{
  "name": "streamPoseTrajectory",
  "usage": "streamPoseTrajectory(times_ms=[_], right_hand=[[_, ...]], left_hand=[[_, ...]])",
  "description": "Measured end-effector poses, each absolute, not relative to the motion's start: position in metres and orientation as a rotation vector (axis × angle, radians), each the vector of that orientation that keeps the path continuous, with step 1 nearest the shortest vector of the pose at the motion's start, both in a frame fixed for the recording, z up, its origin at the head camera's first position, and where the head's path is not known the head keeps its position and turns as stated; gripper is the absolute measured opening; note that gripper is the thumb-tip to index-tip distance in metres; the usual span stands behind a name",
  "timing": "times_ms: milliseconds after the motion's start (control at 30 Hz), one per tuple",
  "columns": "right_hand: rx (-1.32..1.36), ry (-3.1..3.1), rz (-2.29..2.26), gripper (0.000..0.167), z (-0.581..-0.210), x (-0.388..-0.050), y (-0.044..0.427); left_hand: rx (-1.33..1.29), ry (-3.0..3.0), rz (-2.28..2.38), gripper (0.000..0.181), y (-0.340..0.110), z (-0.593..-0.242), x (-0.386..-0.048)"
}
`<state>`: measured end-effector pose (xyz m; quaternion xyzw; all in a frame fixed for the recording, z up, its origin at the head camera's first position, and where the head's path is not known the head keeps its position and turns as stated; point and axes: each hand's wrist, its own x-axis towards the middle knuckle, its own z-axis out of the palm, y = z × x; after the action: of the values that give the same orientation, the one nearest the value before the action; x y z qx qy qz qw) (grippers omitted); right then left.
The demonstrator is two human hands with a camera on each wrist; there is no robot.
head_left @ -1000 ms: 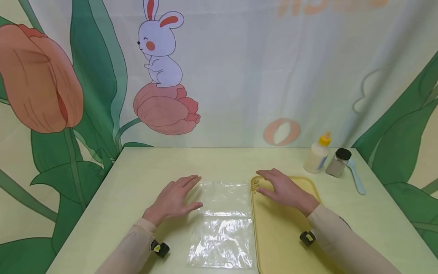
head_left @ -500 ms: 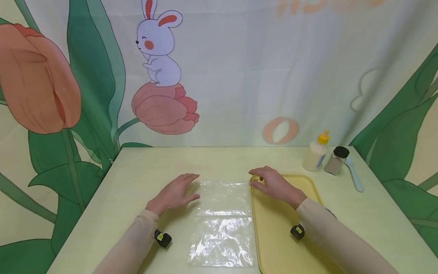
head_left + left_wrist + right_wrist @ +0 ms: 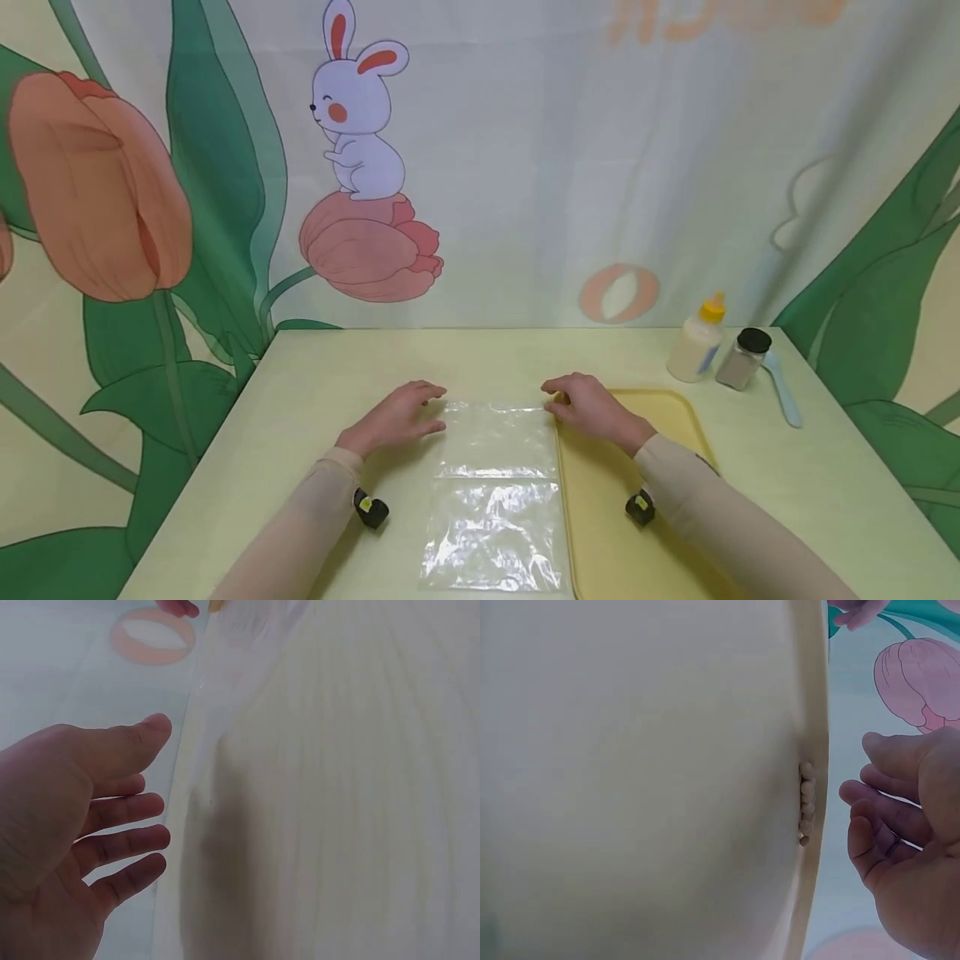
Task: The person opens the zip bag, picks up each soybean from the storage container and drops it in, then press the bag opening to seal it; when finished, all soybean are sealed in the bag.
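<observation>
Flowered backdrop (image 3: 517, 167) over a pale table (image 3: 360, 367), nothing in grip

Cloth hangs behind the table's far edge. On the tabletop the largest thing is a yellow tray (image 3: 600, 542), and clear plastic film (image 3: 495, 533) lies flat along its left side. A line crosses the film's middle; I cannot tell whether it is a seam or where two bags meet.

Each hand is free, near the film's far end. The left hand (image 3: 397, 421) is raised beside its left edge, fingers loose and apart; the right hand (image 3: 592, 408) is over the tray's far left corner, fingers softly bent, with nothing visible between them. As I judge it, the step is a reach. Film this thin may well cling to the table, so lift one edge with a fingertip before pinching it, and move the right hand high enough not to jolt the tray.

Off to the right stand a bottle (image 3: 693, 350) with a yellow tip and a black-lidded jar (image 3: 741, 365), with a pale blue spoon (image 3: 783, 392) just beside the jar.

Smallest are the pale balls (image 3: 808, 801), in a short row against the tray's inner wall. Only the right wrist view shows them; from the head, the right hand covers that corner. The left wrist view confirms the gap between left thumb and fingers, with nothing in it.
</observation>
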<state>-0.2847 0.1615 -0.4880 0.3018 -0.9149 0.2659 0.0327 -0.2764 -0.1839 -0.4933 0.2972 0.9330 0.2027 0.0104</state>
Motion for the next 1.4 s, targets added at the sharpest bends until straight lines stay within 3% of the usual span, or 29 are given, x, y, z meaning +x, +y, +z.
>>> streamPoseTrajectory(times_ms=[933, 1400], right_hand=[[0.926, -2.921, 0.593, 0.024, -0.498, -0.299, 0.146], [0.874, -2.963, 0.551, 0.020, -0.496, -0.304, 0.138]], left_hand=[[0.839, 2.868, 0.693, 0.044, -0.174, -0.507, -0.296], [0.911, 2.857, 0.681, 0.024, -0.163, -0.499, -0.305]])
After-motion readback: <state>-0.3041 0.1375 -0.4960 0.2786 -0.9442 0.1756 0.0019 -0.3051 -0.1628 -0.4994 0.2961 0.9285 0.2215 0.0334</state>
